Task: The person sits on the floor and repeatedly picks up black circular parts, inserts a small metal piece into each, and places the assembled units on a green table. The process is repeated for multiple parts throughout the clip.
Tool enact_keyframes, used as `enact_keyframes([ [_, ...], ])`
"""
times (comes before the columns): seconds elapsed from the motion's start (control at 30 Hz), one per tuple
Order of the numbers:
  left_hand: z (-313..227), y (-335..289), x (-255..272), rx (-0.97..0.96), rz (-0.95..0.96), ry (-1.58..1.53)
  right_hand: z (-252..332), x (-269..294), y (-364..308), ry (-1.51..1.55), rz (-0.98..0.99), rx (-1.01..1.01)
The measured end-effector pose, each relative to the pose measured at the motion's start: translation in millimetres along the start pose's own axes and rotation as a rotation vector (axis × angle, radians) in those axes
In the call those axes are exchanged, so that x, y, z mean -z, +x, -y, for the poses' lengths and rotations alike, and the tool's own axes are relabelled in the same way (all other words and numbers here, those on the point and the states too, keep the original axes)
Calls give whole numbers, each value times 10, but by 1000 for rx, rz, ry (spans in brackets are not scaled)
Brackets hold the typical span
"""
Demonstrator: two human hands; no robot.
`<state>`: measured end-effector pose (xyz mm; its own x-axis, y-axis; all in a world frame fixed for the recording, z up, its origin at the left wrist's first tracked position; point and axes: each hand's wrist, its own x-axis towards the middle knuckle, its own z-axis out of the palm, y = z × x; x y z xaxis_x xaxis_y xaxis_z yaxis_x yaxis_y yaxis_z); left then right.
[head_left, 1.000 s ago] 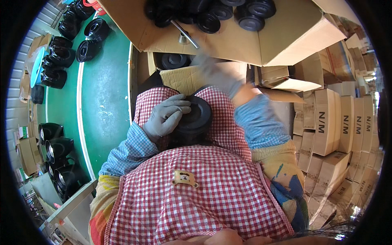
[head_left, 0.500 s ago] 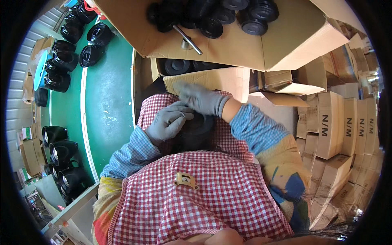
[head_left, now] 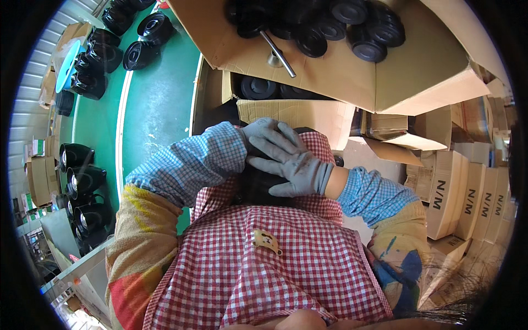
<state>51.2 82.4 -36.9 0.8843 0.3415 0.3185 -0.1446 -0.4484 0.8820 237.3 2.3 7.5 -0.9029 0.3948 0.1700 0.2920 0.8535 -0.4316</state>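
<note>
Your gloved right hand [head_left: 291, 162] lies flat, fingers spread, over the black round part [head_left: 258, 184] at frame centre on your checked apron [head_left: 264, 264]. Your left hand [head_left: 257, 127] curls against its upper edge; whether it grips, you cannot tell.

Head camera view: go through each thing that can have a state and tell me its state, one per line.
Right hand: gloved, fingers spread flat on the black part.
Left hand: gloved, on the part's far edge, mostly hidden.
Black part: on the lap, covered by both hands.
Upper cardboard box: flaps open, black round parts inside.
Lower cardboard box: open, black parts showing.
Metal rod: lying slanted on the upper box.
</note>
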Motion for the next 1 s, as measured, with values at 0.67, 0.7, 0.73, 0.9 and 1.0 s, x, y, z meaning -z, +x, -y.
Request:
enact_keyframes([
  [0.67,-409,-594,-354,697,-761,-671,301,-151,-605,78,-975,-413],
  [0.7,-444,-450,-483,819,-748,-682,382,-185,-507,149,-932,-415],
  [0.73,-540,-411,-413,733,-663,-575,415,-203,-391,216,-895,-408],
  [0.9,-768,-610,-274,558,-736,-351,228,-103,-406,512,-961,-497],
  [1.0,-965,-739,-399,438,-733,-92,109,-46,-494,552,-907,-481],
])
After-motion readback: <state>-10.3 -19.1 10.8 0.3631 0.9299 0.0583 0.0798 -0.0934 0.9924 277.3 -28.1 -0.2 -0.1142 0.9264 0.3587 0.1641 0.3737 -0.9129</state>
